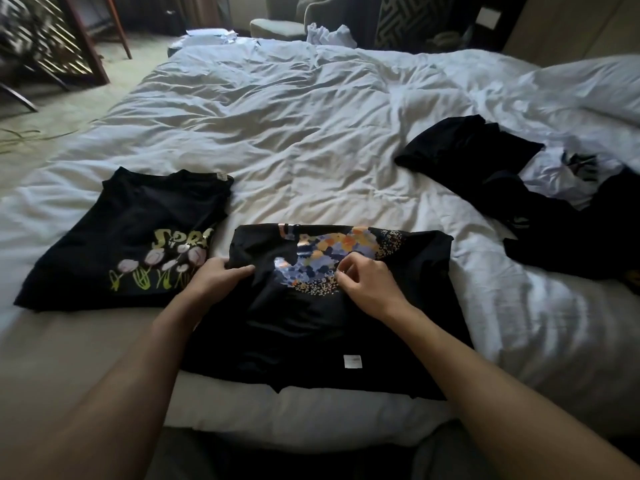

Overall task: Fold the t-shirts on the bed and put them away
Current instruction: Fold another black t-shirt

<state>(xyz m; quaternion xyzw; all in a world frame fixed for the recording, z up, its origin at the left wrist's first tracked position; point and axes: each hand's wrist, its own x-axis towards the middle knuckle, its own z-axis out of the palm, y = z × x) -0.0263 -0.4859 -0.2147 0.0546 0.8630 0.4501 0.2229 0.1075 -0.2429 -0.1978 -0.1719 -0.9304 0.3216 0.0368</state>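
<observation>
A black t-shirt with a multicoloured print (325, 306) lies on the bed (277, 133) right in front of me, partly folded, a white label showing near its front edge. My left hand (214, 277) grips its left fold, thumb on top. My right hand (367, 282) pinches the fabric on the print at the middle. A folded black t-shirt with a tulip print (131, 244) lies to the left. A heap of unfolded black and white clothes (540, 199) lies at the right.
The white duvet is rumpled across the bed, with a pillow (595, 84) at the far right. White cloth (329, 34) lies at the bed's far edge, an armchair (304, 15) behind it. A wooden lattice screen (59, 39) stands on the carpet at the far left.
</observation>
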